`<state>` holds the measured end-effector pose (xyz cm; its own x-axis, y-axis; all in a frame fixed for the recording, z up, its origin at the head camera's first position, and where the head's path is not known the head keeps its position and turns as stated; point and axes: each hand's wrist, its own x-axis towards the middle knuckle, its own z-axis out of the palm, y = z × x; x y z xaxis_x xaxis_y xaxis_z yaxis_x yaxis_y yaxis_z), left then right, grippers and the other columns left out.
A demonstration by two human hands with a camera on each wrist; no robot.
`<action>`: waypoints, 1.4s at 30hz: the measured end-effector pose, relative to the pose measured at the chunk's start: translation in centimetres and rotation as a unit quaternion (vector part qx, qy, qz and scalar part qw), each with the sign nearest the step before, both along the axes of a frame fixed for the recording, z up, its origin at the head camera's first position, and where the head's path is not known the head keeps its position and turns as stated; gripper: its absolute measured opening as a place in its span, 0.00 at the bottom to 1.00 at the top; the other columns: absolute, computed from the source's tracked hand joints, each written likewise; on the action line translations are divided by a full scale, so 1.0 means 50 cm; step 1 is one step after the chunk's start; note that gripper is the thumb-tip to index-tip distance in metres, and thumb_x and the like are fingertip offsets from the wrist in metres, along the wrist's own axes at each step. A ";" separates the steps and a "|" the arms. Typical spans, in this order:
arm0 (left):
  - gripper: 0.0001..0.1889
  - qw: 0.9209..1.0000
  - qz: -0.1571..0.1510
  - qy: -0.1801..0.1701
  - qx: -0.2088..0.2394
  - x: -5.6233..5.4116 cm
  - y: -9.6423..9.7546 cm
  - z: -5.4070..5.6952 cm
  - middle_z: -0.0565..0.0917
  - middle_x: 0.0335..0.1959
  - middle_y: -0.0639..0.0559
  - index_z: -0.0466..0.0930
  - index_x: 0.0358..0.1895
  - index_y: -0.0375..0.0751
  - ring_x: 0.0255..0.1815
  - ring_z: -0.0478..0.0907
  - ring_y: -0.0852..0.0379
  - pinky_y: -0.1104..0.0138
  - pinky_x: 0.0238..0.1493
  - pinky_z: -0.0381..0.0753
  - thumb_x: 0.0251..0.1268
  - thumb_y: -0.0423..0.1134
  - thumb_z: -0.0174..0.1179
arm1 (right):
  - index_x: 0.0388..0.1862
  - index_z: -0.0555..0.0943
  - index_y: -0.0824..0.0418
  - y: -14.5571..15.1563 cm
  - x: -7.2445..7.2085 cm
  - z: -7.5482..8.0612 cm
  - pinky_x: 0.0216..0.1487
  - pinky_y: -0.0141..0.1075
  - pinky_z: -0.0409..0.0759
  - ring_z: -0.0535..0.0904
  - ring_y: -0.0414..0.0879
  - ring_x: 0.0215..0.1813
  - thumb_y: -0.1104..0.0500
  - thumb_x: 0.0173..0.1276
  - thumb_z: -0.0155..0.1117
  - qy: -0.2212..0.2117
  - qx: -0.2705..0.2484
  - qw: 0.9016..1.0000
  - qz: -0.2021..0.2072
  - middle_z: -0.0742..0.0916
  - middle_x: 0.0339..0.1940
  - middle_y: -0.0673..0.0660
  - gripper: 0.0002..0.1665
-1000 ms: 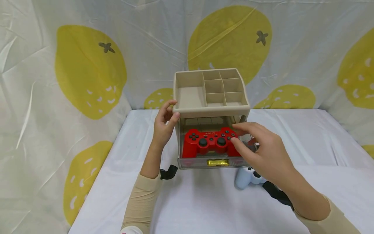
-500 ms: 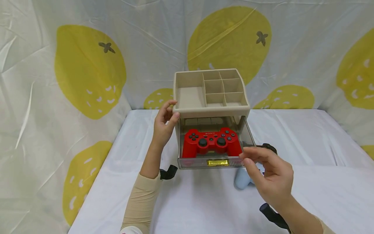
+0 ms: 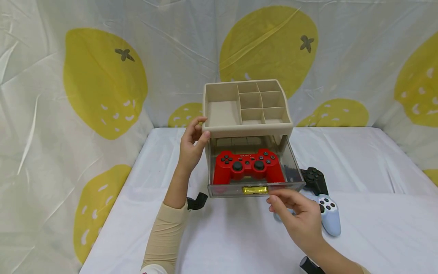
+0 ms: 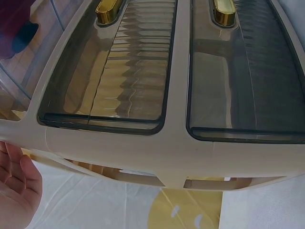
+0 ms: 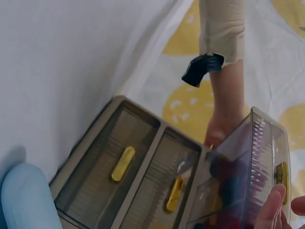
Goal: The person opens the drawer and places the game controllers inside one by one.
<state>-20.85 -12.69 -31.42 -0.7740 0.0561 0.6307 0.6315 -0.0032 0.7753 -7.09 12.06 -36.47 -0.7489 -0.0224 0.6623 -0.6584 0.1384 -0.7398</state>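
Observation:
A beige desktop drawer organizer (image 3: 222, 131) stands in the middle of the table. Its top smoky clear drawer (image 3: 226, 190) is pulled out, with a red game controller (image 3: 248, 165) lying inside. My left hand (image 3: 193, 148) holds the organizer's upper left corner, thumb at the front edge and fingers along the side. Just right of the drawer's gold handle (image 3: 254, 190), the fingertips of my right hand (image 3: 301, 217) are at the lower edge of the drawer front. In the right wrist view, fingers (image 5: 270, 210) extend close to that handle. Two lower drawers show shut in the left wrist view.
To the right of the drawer lies a black game controller (image 3: 315, 180). A light blue controller (image 3: 331, 220) is in front of it, partly hidden behind my right hand. White cloth (image 3: 232, 243) covers the table, and a lemon-print curtain (image 3: 178, 49) hangs behind.
My right hand has left the red controller inside the drawer, drawn back, then moved left to the drawer front near the gold handle. My left hand keeps its hold on the organizer.

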 end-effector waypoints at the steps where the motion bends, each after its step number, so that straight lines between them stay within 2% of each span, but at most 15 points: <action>1: 0.20 1.000 0.000 0.000 -0.001 0.000 0.000 0.000 0.75 0.32 0.57 0.67 0.57 0.23 0.34 0.71 0.61 0.69 0.41 0.70 0.62 0.27 0.51 | 0.39 0.81 0.75 -0.002 0.001 -0.001 0.33 0.27 0.80 0.82 0.38 0.28 0.83 0.57 0.59 -0.015 0.000 1.000 -0.002 0.88 0.32 0.54 0.13; 4: 0.20 1.000 0.000 0.000 -0.003 -0.006 -0.001 -0.005 0.74 0.32 0.57 0.66 0.58 0.23 0.34 0.71 0.61 0.69 0.40 0.70 0.62 0.27 0.51 | 0.40 0.81 0.76 -0.008 0.003 -0.002 0.32 0.28 0.81 0.82 0.40 0.28 0.81 0.59 0.58 -0.053 -0.018 0.998 -0.001 0.88 0.32 0.53 0.11; 11: 0.21 1.000 0.001 0.011 0.009 -0.048 -0.008 -0.048 0.75 0.32 0.55 0.68 0.60 0.26 0.34 0.72 0.60 0.69 0.40 0.70 0.62 0.28 0.53 | 0.38 0.83 0.72 -0.033 0.007 -0.001 0.29 0.30 0.80 0.80 0.44 0.23 0.75 0.66 0.58 -0.131 -0.047 0.990 -0.021 0.87 0.28 0.53 0.07; 14: 0.21 1.000 -0.006 0.021 0.014 -0.054 -0.008 -0.053 0.76 0.32 0.54 0.69 0.60 0.29 0.33 0.72 0.59 0.69 0.40 0.71 0.63 0.31 0.54 | 0.36 0.83 0.73 -0.044 0.007 0.002 0.26 0.32 0.80 0.79 0.45 0.20 0.73 0.69 0.56 -0.165 -0.081 0.983 -0.015 0.87 0.26 0.55 0.08; 18: 0.22 0.999 -0.011 0.029 0.016 -0.056 -0.008 -0.056 0.76 0.32 0.53 0.70 0.59 0.32 0.33 0.72 0.58 0.68 0.39 0.71 0.63 0.35 0.55 | 0.33 0.81 0.75 -0.057 0.007 0.003 0.23 0.33 0.80 0.78 0.46 0.17 0.71 0.71 0.54 -0.184 -0.148 0.972 -0.004 0.85 0.22 0.57 0.10; 22: 0.23 1.000 -0.008 0.028 0.012 -0.057 -0.009 -0.059 0.76 0.32 0.54 0.70 0.59 0.32 0.33 0.72 0.57 0.68 0.38 0.70 0.63 0.40 0.56 | 0.31 0.81 0.73 -0.067 0.008 0.000 0.21 0.32 0.79 0.77 0.45 0.15 0.72 0.72 0.53 -0.182 -0.195 0.964 0.000 0.83 0.20 0.56 0.11; 27: 0.26 1.000 -0.003 0.022 0.008 -0.058 -0.010 -0.060 0.76 0.32 0.54 0.69 0.59 0.31 0.33 0.72 0.57 0.68 0.39 0.71 0.64 0.45 0.57 | 0.31 0.81 0.72 -0.074 0.005 -0.005 0.20 0.31 0.79 0.76 0.44 0.14 0.74 0.71 0.52 -0.164 -0.228 0.960 0.018 0.83 0.20 0.56 0.11; 30: 0.26 1.000 0.000 0.021 0.007 -0.057 -0.011 -0.060 0.76 0.32 0.55 0.69 0.59 0.31 0.33 0.72 0.57 0.68 0.39 0.71 0.64 0.45 0.57 | 0.32 0.81 0.72 -0.075 0.002 -0.007 0.20 0.31 0.79 0.76 0.44 0.15 0.74 0.71 0.52 -0.156 -0.232 0.960 0.026 0.83 0.20 0.56 0.11; 36: 0.23 1.000 -0.004 0.027 0.012 -0.054 -0.010 -0.057 0.76 0.32 0.54 0.70 0.59 0.31 0.33 0.72 0.58 0.68 0.39 0.71 0.63 0.39 0.56 | 0.31 0.82 0.74 -0.080 -0.010 -0.011 0.19 0.31 0.78 0.76 0.44 0.14 0.77 0.69 0.51 -0.126 -0.242 0.961 0.038 0.83 0.19 0.57 0.12; 42: 0.25 1.000 -0.005 0.028 0.010 -0.057 -0.010 -0.058 0.77 0.32 0.54 0.69 0.59 0.31 0.33 0.73 0.57 0.68 0.40 0.71 0.64 0.43 0.57 | 0.30 0.80 0.76 -0.083 -0.023 -0.004 0.19 0.31 0.78 0.75 0.44 0.13 0.76 0.68 0.52 -0.118 -0.243 0.962 0.028 0.82 0.19 0.57 0.10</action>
<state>-23.69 -13.17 -34.34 -0.7365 0.0501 0.6746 0.6743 -0.0247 0.7381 -8.26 7.90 -36.68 -0.8867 0.2023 0.4158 -0.4598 -0.2920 -0.8386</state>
